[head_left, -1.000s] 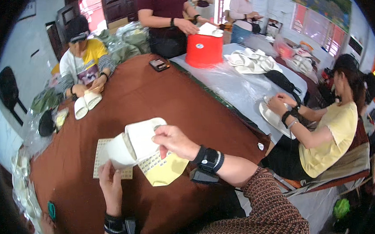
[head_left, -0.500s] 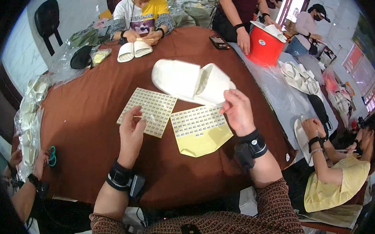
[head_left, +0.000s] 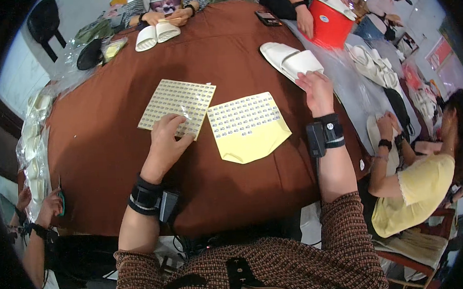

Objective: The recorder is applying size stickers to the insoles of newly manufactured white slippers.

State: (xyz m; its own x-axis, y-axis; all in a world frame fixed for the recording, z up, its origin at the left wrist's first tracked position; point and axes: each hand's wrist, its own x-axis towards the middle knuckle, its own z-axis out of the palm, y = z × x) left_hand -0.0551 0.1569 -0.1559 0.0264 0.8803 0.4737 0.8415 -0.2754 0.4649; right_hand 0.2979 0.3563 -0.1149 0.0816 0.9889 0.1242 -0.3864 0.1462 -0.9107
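Observation:
A white slide slipper [head_left: 301,63] is in my right hand [head_left: 319,92], its toe end pinched between fingers and thumb, over the right side of the brown-covered table [head_left: 234,196]. Only one slipper shows clearly there; whether another lies under it, I cannot tell. My left hand [head_left: 166,142] is over the lower edge of a pale sheet of small printed stickers [head_left: 174,101], thumb apart from the bent fingers, nothing visible between them. Beside that sheet lies a yellow backing sheet [head_left: 252,143] with dark-printed stickers on its upper part and a bare, creased lower part.
Across the table a person's hands hold a pair of white slippers [head_left: 156,35]. A black device [head_left: 268,19] and a red bucket [head_left: 332,26] stand at the far right. Bagged slippers [head_left: 35,160] line the left edge, near a hand with green-handled scissors [head_left: 62,203]. A person in yellow sits right.
My right hand has carried the white footwear right and away from the sheets; two slippers showed before, one clearly now. My left hand has turned palm-down over the sticker sheet. The view has shifted.

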